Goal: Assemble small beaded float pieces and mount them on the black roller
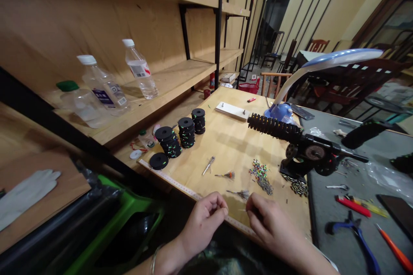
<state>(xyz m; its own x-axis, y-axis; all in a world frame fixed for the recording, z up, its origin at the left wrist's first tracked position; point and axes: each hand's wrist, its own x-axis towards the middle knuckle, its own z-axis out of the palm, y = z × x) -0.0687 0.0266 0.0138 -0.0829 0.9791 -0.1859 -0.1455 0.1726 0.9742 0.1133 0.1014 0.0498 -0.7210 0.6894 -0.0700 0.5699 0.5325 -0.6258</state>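
My left hand is closed in a pinch at the table's front edge; what its fingertips hold, if anything, is too small to make out. To its right, my right hand is pinched too, and a thin pale strand sticks out from its fingers toward the left. Just beyond the hands lies a bundle of thin grey wire-like pieces. Farther back are a similar bundle with orange ends and a slim silver tool. A pile of small coloured beads merges into small grey metal pieces.
Black spools stand along the left edge. A black winding device and a blue lamp stand at the right. Blue-handled pliers, a red knife and an orange pointed tool lie on the grey mat.
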